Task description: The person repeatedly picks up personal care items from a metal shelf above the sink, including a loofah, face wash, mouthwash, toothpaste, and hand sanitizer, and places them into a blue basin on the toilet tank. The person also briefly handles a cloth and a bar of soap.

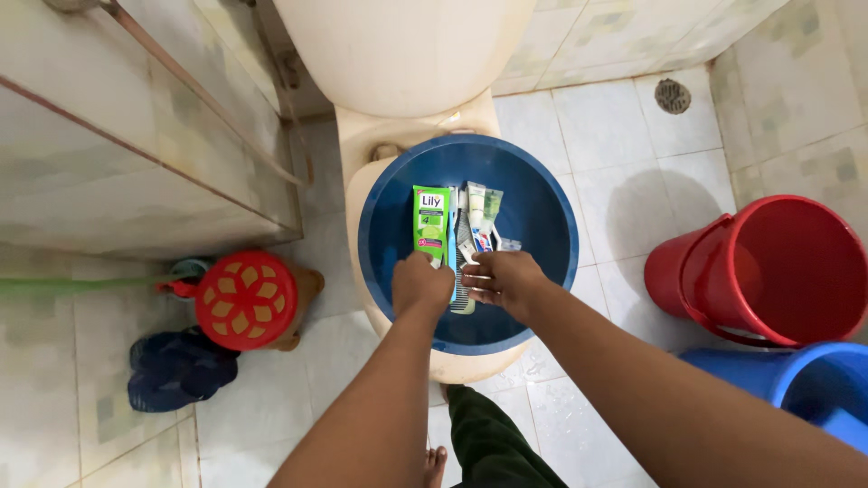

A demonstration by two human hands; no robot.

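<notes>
A dark blue round basin (542,226) rests on the closed lid of a cream toilet (389,54). Inside it lie a green tube (431,223), smaller white and green tubes (482,210), and a comb (462,303) partly under my fingers. My left hand (419,282) is closed at the lower end of the green tube, touching it. My right hand (504,276) rests palm down on the small tubes and the comb, fingers loosely curled. What either hand grips is hidden under the fingers.
A red bucket (778,271) and a light blue bucket (814,389) stand on the tiled floor at right. At left sit a red perforated lid (244,300), a dark blue cloth (176,369) and a green handle (81,286). A floor drain (673,95) is at the back right.
</notes>
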